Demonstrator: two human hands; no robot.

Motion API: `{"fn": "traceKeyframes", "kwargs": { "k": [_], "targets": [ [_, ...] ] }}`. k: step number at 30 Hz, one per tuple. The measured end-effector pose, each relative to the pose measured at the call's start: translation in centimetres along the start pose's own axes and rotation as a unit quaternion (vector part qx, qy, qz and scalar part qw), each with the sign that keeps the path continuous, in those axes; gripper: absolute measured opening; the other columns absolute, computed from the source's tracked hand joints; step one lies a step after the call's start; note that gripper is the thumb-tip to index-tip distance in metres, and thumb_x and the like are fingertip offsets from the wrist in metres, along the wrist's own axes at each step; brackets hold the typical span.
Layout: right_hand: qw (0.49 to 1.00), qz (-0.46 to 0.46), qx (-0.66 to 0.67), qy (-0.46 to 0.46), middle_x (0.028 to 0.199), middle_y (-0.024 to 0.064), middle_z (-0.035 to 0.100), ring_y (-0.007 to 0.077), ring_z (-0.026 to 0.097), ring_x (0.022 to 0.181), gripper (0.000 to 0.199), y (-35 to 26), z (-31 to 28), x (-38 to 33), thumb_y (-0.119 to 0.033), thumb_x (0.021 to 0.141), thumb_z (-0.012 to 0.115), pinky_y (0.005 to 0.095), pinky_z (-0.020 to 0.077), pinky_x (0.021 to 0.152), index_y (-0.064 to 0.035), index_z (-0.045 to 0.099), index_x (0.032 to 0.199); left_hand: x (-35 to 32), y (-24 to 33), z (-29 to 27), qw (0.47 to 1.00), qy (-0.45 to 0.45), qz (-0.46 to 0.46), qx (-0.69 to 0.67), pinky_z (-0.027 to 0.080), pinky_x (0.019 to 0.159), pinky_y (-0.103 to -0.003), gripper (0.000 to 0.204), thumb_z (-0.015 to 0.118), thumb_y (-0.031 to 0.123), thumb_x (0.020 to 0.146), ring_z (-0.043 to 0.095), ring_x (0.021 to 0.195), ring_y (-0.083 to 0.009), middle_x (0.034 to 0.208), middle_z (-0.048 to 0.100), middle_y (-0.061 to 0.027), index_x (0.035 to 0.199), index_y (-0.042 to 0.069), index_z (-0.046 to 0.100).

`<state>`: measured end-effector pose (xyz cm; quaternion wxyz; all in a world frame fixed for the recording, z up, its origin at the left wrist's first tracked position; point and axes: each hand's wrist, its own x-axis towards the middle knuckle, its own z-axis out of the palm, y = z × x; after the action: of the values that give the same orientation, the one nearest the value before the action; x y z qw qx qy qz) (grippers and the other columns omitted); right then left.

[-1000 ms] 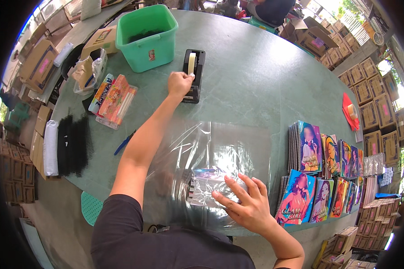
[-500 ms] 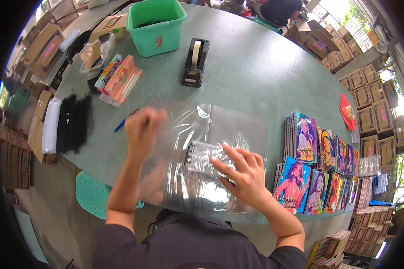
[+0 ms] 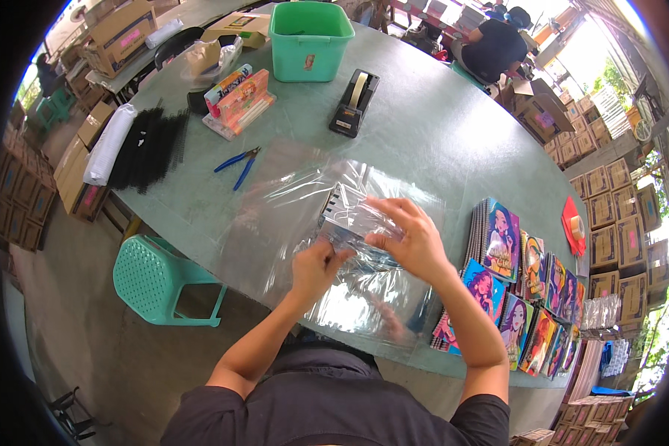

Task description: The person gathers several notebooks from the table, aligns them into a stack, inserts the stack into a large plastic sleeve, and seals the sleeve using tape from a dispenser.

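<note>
Back from the tape dispenser [image 3: 354, 102] at the table's [image 3: 453, 126] far edge, the left hand [image 3: 314, 269] now pinches the clear plastic wrap [image 3: 290, 223] around the notebook [image 3: 353, 223] near the front edge, while the right hand [image 3: 412, 238] presses its fingers onto the same bundle.

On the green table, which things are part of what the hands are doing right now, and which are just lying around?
In use:
- left hand and right hand, both on the wrapped bundle
- clear plastic sheet spread under it

Lying about:
- tape dispenser
- blue pliers
- green tub
- colourful notebooks
- black spiral bindings
- pink packets
</note>
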<state>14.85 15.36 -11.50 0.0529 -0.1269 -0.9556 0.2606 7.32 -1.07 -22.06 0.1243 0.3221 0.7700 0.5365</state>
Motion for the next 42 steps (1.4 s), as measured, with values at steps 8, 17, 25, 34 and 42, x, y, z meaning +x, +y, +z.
{"fn": "traceKeyframes", "kwargs": {
  "k": [8, 17, 25, 34, 42],
  "targets": [
    [0.996, 0.0, -0.087, 0.021, 0.108, 0.0125, 0.056, 0.0299, 0.053, 0.105, 0.097, -5.7, 0.9, 3.3, -0.026, 0.057, 0.082, 0.0421, 0.04, 0.093, -0.0208, 0.03, 0.139, -3.6, 0.0, 12.5, 0.642, -0.446, -0.272, -0.561, 0.049, 0.068, -0.036, 0.041, 0.064, 0.033, 0.086, 0.063, 0.083, -0.0181, 0.104, 0.061, -0.0056, 0.116, 0.008, 0.052],
    [0.957, -0.001, 0.238, 0.165, 0.118, 0.0115, 0.053, 0.0216, 0.05, 0.113, 0.102, 5.3, 0.9, -6.4, -0.027, 0.05, 0.089, 0.0334, 0.038, 0.097, -0.0034, 0.038, 0.134, 5.4, -4.9, -0.8, 0.888, -0.234, -0.15, -0.366, 0.043, 0.092, -0.035, 0.069, 0.073, 0.021, 0.078, 0.051, 0.107, -0.0186, 0.115, 0.053, -0.0024, 0.134, 0.011, 0.034],
    [0.899, -0.002, 0.391, 0.198, 0.096, 0.0144, 0.065, 0.0226, 0.06, 0.097, 0.053, 0.2, 1.0, -3.3, -0.045, 0.084, 0.061, 0.0322, 0.0443, 0.089, 0.0059, 0.063, 0.097, 9.0, 4.4, -6.2, 0.923, -0.228, 0.016, -0.31, 0.047, 0.077, -0.028, 0.04, 0.068, 0.04, 0.08, 0.06, 0.079, -0.0152, 0.079, 0.061, -0.0038, 0.092, 0.002, 0.065],
    [0.904, -0.043, 0.246, 0.347, 0.11, 0.0154, 0.055, 0.0254, 0.053, 0.106, 0.053, 4.9, 3.9, -11.2, -0.018, 0.071, 0.078, 0.0365, 0.0446, 0.089, -0.0003, 0.05, 0.113, 2.8, 12.0, -10.7, 0.83, -0.292, 0.462, 0.111, 0.049, 0.076, -0.035, 0.045, 0.068, 0.038, 0.078, 0.061, 0.076, -0.025, 0.091, 0.063, -0.0126, 0.103, 0.002, 0.059],
    [0.885, 0.018, 0.107, 0.452, 0.108, 0.0123, 0.052, 0.0274, 0.05, 0.099, 0.054, 1.8, 9.7, -8.5, 0.001, 0.066, 0.073, 0.0366, 0.0428, 0.087, -0.0091, 0.059, 0.117, 9.5, 14.0, -7.5, 0.749, -0.305, 0.47, 0.353, 0.045, 0.075, -0.039, 0.035, 0.064, 0.022, 0.071, 0.06, 0.078, -0.0273, 0.075, 0.061, -0.01, 0.097, 0.0, 0.06]
  ]
}}
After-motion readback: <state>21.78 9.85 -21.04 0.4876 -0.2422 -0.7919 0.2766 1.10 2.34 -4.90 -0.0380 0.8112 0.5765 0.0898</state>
